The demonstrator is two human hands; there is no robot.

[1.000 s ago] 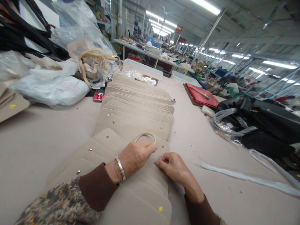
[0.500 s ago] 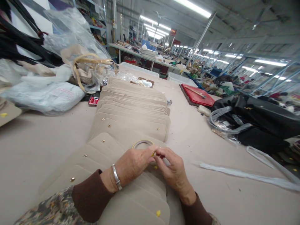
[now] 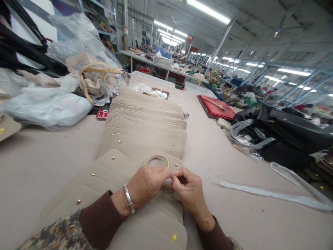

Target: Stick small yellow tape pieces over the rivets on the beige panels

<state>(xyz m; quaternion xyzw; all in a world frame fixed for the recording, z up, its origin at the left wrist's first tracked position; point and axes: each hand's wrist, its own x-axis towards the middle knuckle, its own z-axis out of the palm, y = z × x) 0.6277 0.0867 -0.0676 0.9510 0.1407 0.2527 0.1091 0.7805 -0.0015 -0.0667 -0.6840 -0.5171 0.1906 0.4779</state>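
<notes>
Above the fanned beige panels (image 3: pixel 140 144), my left hand (image 3: pixel 149 182) is closed on a roll of tape (image 3: pixel 156 158) with a yellow rim. Most of the roll's lower part is hidden behind that hand. My right hand (image 3: pixel 188 185) is pinched, its fingertips almost meeting those of the left at the tape's edge; whether a bit of tape is between them is too small to tell. Gold snap studs (image 3: pixel 113 158) sit near the panels' corners. A small yellow piece (image 3: pixel 174 237) sticks to the nearest panel.
Plastic-wrapped bundles (image 3: pixel 49 107) lie at the left. To the right are a red board (image 3: pixel 217 106) with a hammer (image 3: pixel 213 102) on it, a black bag (image 3: pixel 283 128) and a white strip (image 3: pixel 262 194). Clear plastic tubs (image 3: pixel 199 89) stand at the table's far end.
My fingertips have drawn slightly apart, and more of the tape roll shows above my left hand. The yellow bit seen between the fingertips is no longer visible there.
</notes>
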